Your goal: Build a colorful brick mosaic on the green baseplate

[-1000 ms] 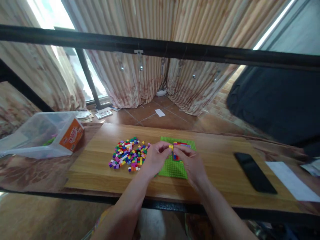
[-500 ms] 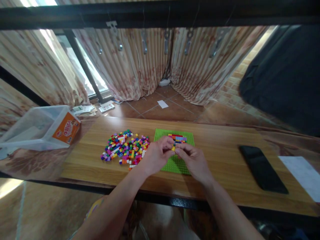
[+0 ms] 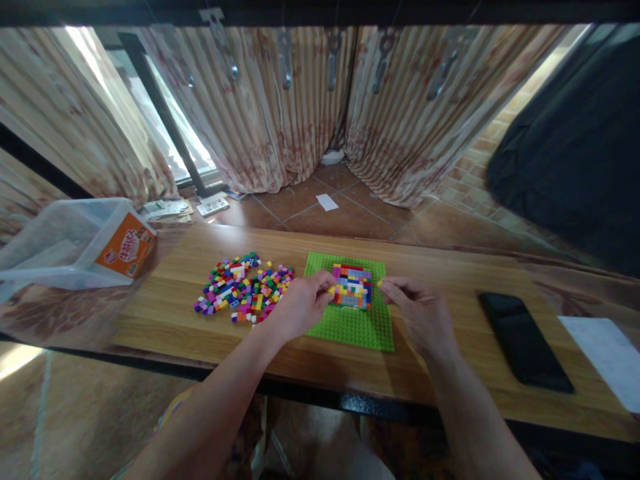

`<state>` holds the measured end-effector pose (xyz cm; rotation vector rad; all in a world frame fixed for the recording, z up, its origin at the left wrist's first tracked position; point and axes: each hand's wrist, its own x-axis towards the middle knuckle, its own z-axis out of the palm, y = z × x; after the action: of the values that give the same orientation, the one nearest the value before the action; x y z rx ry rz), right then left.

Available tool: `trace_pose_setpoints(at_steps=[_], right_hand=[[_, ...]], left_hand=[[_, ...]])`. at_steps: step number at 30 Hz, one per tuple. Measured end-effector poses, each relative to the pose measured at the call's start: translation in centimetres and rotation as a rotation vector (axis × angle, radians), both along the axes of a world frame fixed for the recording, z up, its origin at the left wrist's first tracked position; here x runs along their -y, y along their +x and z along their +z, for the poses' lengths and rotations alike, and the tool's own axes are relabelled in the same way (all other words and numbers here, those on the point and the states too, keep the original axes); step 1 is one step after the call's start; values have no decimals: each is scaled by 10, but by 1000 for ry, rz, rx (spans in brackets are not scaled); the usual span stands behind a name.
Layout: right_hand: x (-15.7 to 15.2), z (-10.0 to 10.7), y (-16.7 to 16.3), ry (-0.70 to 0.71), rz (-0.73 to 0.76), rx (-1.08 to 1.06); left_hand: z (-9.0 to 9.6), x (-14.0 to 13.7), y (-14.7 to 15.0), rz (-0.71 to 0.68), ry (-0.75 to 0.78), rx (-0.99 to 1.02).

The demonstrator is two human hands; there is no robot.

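A green baseplate lies on the table, with a block of multicoloured toy bricks built on its upper middle. My left hand is closed in a pinch on a yellow brick, just at the left side of the built block. To the right of the plate, my right hand pinches another small yellow brick between thumb and finger, above the plate's right edge. Left of my left hand a loose pile of small coloured bricks is spread over the wood.
The wooden table carries a black phone and a white sheet of paper on the right. A clear plastic bin with an orange label stands at the left. Metal hooks hang from the dark bar above.
My hands, together over the plate before, have moved apart, each with a yellow brick. The built block between them now shows. The view has shifted slightly.
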<state>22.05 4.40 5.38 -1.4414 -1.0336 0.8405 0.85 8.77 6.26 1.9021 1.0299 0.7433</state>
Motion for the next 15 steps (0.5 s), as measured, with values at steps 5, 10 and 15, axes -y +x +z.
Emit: trace_pose_setpoints(at_steps=[5, 10, 15], right_hand=[[5, -8, -7, -54, 136, 243], [-1, -15, -18, 57, 130, 498], [-6, -22, -16, 121, 86, 611]], left_hand=[[-7, -3, -1, 94, 39, -50], [-6, -5, -1, 109, 75, -80], [-8, -6, -3, 108, 84, -105]])
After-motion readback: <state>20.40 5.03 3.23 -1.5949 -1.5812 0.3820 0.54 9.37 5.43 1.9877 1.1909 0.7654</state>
